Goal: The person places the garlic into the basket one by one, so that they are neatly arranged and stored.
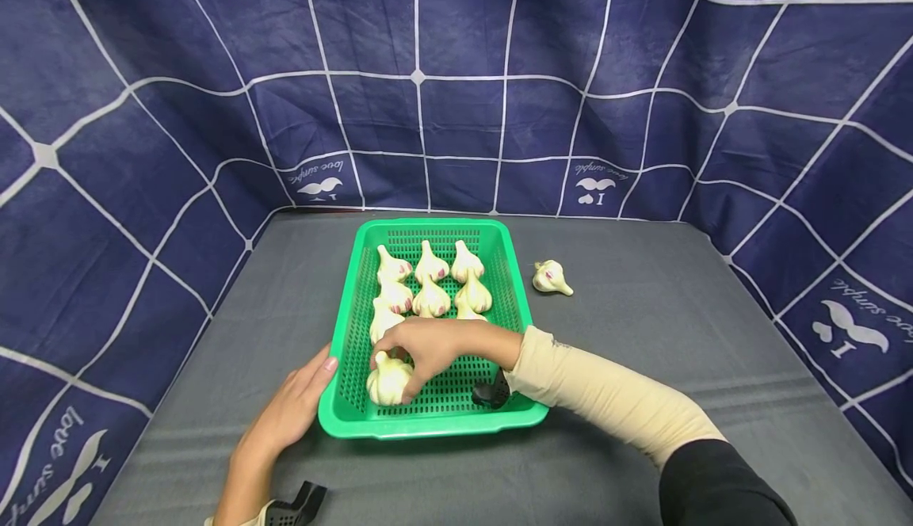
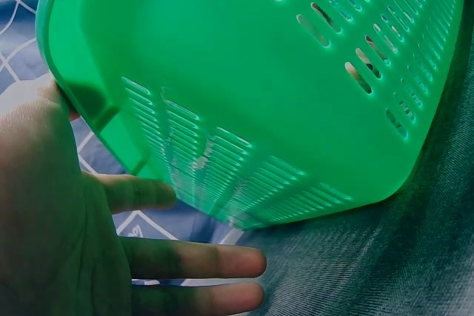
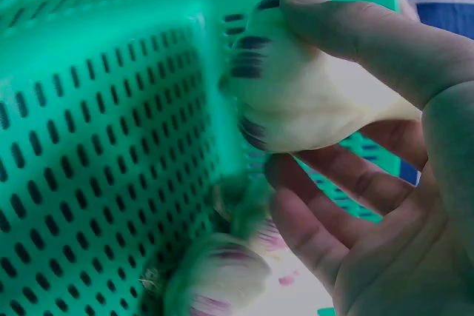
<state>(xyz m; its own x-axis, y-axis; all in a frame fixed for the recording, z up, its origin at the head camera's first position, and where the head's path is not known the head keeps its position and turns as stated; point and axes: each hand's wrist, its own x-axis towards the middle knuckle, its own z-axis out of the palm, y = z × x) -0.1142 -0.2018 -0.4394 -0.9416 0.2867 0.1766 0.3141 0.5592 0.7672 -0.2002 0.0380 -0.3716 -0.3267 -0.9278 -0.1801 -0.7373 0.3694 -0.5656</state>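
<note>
A green plastic basket [image 1: 525,304] holds rows of garlic bulbs [image 1: 431,298], stems toward the back. My right hand [image 1: 431,344] is inside its near left part, pinching a garlic bulb [image 1: 388,382] between thumb and fingers. In the right wrist view that garlic bulb [image 3: 274,86] shows purple streaks, and other garlic bulbs [image 3: 226,275] lie below it. My left hand [image 1: 296,399] rests at the basket's left rim. In the left wrist view my left hand [image 2: 67,205] has its thumb side against the rim and its fingers extended beside the outer wall.
A single garlic bulb [image 1: 551,277] lies on the grey cloth-covered table [image 1: 620,312], right of the basket. A blue curtain with white lines [image 1: 464,114] encloses the back and sides. Black wrist mounts [image 1: 492,391] sit at both wrists, the right one over the basket's near right corner.
</note>
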